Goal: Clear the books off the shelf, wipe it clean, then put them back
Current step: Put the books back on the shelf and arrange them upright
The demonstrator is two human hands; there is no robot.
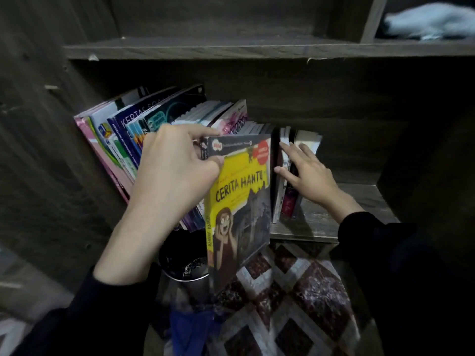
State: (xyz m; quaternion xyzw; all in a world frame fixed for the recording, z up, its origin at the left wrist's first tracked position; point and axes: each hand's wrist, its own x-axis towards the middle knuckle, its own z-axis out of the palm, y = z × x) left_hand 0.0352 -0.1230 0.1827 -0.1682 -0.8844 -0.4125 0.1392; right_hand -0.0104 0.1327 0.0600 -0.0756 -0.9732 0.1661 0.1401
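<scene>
A row of books (133, 129) leans to the left on the wooden shelf (359, 199). My left hand (174, 165) grips the top corner of a yellow "Cerita Hantu" book (241, 196), which sticks out past the shelf's front edge. A small group of upright books (285, 176) stands to its right. My right hand (305, 173) rests on that group with its fingers spread, the thumb on the left side and the fingertips near the tops. I cannot tell whether it grips them.
An empty shelf board (231, 48) runs above. A pale cloth (431, 20) lies in the upper right compartment. Below the shelf stand a dark metal cup (185, 263), a blue cloth (190, 327) and a patterned mat (295, 304).
</scene>
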